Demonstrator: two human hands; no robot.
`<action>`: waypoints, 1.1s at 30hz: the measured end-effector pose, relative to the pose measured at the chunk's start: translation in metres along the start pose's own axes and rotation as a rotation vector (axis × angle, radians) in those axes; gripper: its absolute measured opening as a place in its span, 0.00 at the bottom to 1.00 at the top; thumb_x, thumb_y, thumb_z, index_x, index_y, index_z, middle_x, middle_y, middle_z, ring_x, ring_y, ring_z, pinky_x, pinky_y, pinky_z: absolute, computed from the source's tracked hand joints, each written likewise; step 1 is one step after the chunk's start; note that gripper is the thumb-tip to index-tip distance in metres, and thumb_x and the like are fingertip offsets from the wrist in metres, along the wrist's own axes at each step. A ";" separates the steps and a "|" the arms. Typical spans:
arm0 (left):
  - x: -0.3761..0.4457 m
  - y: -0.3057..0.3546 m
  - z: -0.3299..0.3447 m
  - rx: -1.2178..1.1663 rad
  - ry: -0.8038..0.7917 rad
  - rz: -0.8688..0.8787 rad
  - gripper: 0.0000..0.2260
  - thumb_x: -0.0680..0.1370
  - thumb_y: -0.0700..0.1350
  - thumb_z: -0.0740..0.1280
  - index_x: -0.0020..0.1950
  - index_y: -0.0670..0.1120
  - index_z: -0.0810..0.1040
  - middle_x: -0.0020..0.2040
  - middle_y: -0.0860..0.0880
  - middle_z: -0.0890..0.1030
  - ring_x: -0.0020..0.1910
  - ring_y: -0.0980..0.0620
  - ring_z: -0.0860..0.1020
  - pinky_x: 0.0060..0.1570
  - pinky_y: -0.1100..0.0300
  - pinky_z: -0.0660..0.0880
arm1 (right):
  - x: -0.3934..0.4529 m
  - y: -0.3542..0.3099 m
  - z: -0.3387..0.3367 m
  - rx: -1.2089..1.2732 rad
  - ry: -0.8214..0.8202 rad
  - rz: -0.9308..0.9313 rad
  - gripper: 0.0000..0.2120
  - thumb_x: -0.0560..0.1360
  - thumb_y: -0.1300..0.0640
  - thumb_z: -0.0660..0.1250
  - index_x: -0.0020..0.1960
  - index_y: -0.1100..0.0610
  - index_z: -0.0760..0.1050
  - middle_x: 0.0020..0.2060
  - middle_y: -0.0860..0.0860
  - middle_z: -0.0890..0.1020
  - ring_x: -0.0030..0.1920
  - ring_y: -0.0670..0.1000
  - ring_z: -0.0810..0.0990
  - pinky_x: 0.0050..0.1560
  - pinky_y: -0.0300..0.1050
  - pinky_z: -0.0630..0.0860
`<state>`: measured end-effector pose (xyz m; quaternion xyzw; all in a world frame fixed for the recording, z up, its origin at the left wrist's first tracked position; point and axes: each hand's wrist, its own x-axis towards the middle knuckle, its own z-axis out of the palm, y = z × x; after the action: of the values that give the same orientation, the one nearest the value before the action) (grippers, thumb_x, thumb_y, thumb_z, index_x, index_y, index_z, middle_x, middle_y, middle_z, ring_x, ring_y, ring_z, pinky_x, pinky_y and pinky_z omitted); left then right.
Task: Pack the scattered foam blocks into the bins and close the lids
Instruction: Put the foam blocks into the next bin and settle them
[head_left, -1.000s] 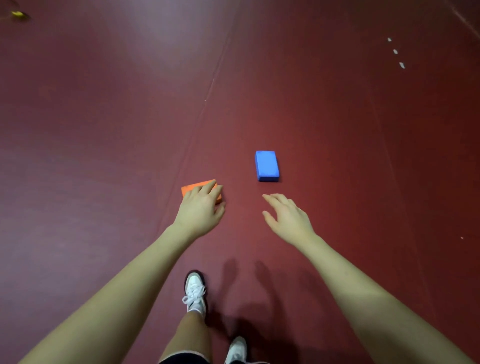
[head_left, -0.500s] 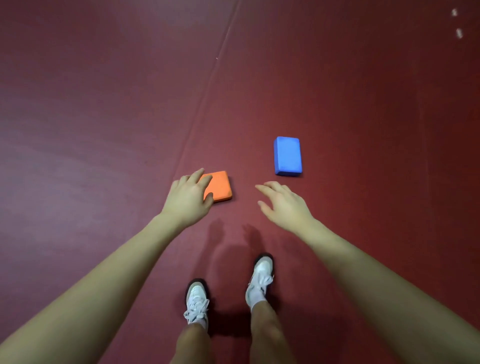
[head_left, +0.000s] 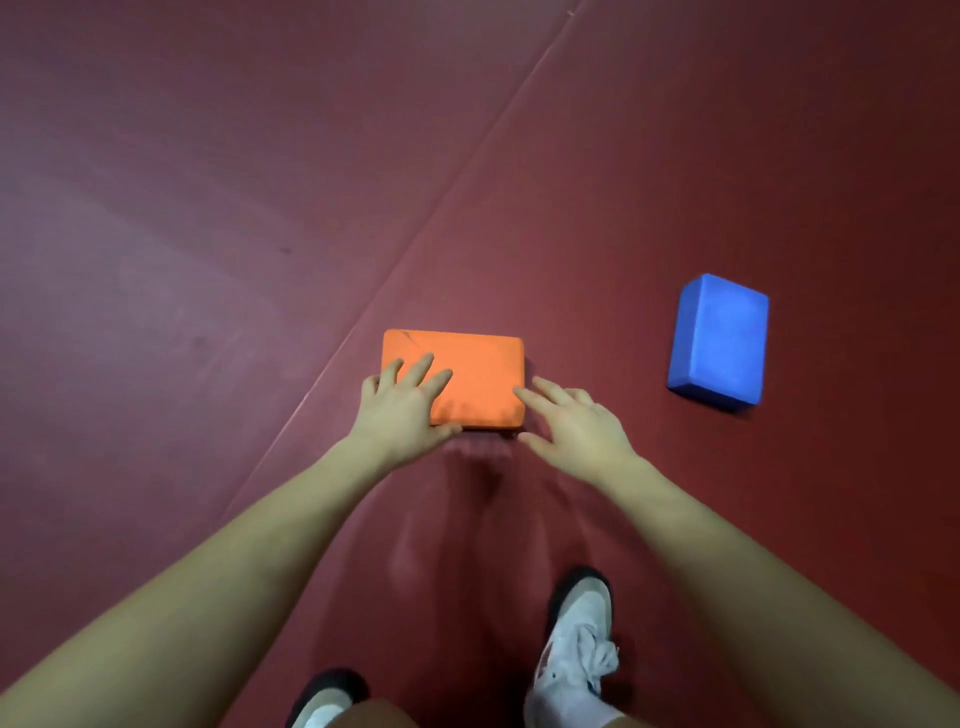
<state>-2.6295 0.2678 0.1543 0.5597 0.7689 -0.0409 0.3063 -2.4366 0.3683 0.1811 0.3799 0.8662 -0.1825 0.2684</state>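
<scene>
Fingers spread flat, my left hand (head_left: 402, 408) presses the orange foam block (head_left: 470, 376) lying on the red mat (head_left: 208, 260) while my right hand (head_left: 574, 423) – open, touching its near corner – closes in to lift, the blue block (head_left: 719, 345) waiting well apart.

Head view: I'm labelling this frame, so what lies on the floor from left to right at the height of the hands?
Left hand on the orange foam block → right hand at that block's right edge → blue foam block, untouched.
</scene>
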 end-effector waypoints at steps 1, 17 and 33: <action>0.018 -0.008 0.020 0.008 -0.005 -0.007 0.35 0.75 0.64 0.63 0.78 0.56 0.53 0.79 0.52 0.49 0.76 0.42 0.50 0.70 0.46 0.54 | 0.023 0.005 0.018 -0.037 -0.015 -0.014 0.30 0.79 0.41 0.59 0.77 0.41 0.52 0.77 0.46 0.54 0.73 0.59 0.59 0.69 0.54 0.65; 0.134 -0.098 0.146 0.431 0.439 0.466 0.30 0.75 0.64 0.52 0.66 0.47 0.77 0.64 0.42 0.78 0.56 0.28 0.76 0.51 0.36 0.74 | 0.140 0.012 0.155 -0.102 0.200 0.062 0.31 0.77 0.35 0.53 0.75 0.32 0.41 0.78 0.43 0.42 0.75 0.63 0.52 0.64 0.64 0.70; 0.155 -0.081 0.112 0.316 0.775 0.563 0.34 0.69 0.64 0.67 0.72 0.54 0.63 0.68 0.48 0.74 0.50 0.36 0.78 0.49 0.46 0.72 | 0.148 0.011 0.099 0.240 0.603 0.146 0.22 0.79 0.41 0.57 0.72 0.42 0.66 0.72 0.46 0.65 0.63 0.60 0.69 0.61 0.56 0.71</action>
<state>-2.6820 0.3220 -0.0388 0.7590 0.6298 0.1382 -0.0908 -2.4802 0.4070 0.0126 0.5067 0.8495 -0.1428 -0.0343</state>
